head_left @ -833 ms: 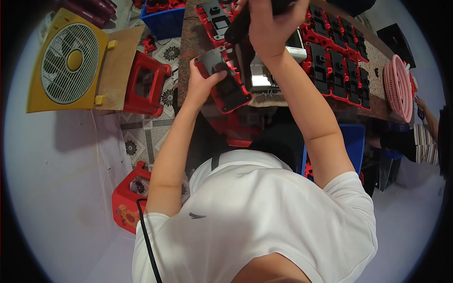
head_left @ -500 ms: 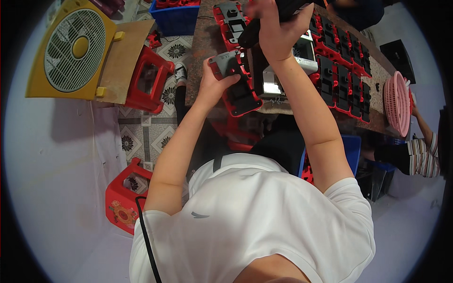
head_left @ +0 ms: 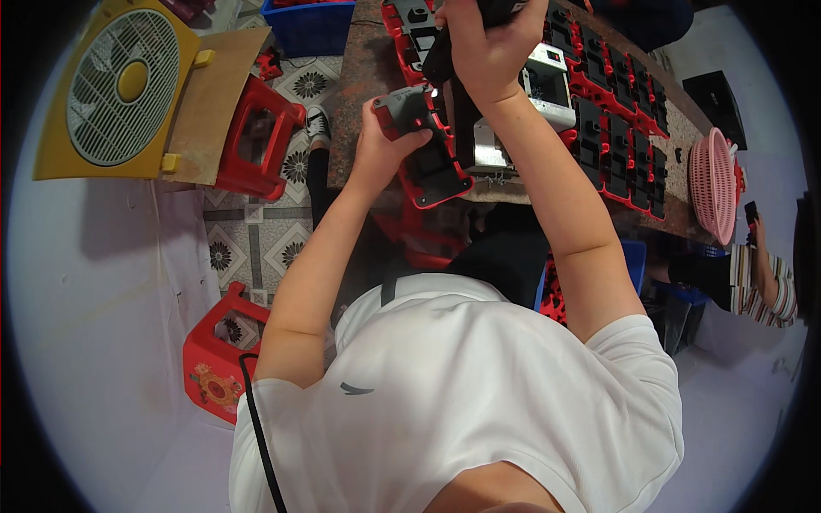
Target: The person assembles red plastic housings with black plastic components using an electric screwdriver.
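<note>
My left hand (head_left: 382, 145) grips a small grey plastic part (head_left: 404, 109) at the near left of the stone-topped table (head_left: 359, 77). Just beside it lies a red-and-black tray-like part (head_left: 434, 171) at the table's front edge. My right hand (head_left: 483, 47) is raised higher over the table and is closed around a black handle-shaped tool (head_left: 438, 60). Below it stands a shiny metal fixture (head_left: 492, 145). Rows of red-and-black parts (head_left: 616, 137) cover the table to the right.
A yellow box fan (head_left: 115, 85) leans on a red stool (head_left: 256, 145) at the left. Another red stool (head_left: 214, 368) stands on the tiled floor by the wall. A blue crate (head_left: 308, 26) sits beyond the table. A pink basket (head_left: 714, 184) and another person's arm (head_left: 765, 274) are at the right.
My view has shifted so the table sits higher in frame. My left hand has lifted the grey part slightly off the red-and-black tray; my right hand keeps its hold on the black tool.
</note>
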The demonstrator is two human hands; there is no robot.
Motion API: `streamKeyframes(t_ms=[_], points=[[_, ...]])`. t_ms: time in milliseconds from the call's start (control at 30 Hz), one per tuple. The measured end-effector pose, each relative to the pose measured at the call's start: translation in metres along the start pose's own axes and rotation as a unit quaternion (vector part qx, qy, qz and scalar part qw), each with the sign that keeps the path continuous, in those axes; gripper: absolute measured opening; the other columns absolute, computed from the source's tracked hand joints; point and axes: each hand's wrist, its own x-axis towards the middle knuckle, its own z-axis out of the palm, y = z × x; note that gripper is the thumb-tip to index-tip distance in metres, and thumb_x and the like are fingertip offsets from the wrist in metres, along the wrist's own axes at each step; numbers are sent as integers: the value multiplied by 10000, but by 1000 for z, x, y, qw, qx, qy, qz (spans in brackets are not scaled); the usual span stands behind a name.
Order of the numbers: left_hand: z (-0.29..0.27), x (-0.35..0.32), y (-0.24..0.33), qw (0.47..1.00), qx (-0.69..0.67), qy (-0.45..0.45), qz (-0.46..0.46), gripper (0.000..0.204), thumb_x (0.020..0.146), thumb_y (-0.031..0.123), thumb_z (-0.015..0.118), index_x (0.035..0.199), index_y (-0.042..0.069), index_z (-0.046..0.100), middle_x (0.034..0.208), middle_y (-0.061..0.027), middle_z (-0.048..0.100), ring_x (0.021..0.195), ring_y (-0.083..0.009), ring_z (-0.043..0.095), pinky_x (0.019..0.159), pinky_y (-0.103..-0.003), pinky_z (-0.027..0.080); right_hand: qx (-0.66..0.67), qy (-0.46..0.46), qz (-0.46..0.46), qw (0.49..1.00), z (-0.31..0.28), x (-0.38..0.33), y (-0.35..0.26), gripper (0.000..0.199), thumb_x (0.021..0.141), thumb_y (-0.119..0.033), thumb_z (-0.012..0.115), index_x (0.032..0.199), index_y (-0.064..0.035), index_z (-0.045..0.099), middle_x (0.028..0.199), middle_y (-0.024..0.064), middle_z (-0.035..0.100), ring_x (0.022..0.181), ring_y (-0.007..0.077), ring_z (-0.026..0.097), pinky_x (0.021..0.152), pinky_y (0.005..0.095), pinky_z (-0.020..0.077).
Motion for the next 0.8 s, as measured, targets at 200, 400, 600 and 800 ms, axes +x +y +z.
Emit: streamKeyframes(t_ms=[200, 400, 600, 800], points=[[3, 5, -2, 999, 31, -14, -6, 720, 698, 89, 829, 1247, -6, 373, 1144, -117, 601, 1048, -188, 596, 926, -325, 474, -69, -36, -12, 997, -10, 2, -13, 264, 915, -173, 676, 994, -46, 458, 691, 7, 497, 539, 83, 447, 480, 237, 360], [-5, -6, 7, 1000, -14, 2, 0, 679, 727, 113, 799, 1237, -6, 367, 1118, -131, 580, 1022, -204, 599, 909, -332, 489, 163, -35, 106, 980, -65, 15, -72, 320, 927, -311, 655, 1003, -39, 505, 707, 53, 566, 558, 122, 569, 488, 269, 468], [3, -5, 14, 999, -24, -18, -25, 655, 746, 116, 776, 1244, 10, 365, 1122, -124, 562, 1018, -201, 594, 900, -331, 496, -81, -76, 86, 990, -122, -33, -89, 497, 906, -265, 670, 1209, 26, 405, 830, 166, 627, 628, 183, 612, 571, 287, 512], [5, -10, 19, 999, -26, -18, -36, 618, 777, 165, 754, 1259, 31, 391, 1127, -96, 553, 1048, -186, 571, 935, -326, 468, -73, -51, 87, 992, -126, -51, -89, 500, 894, -221, 674, 1221, 25, 387, 843, 178, 623, 637, 195, 613, 571, 309, 532]])
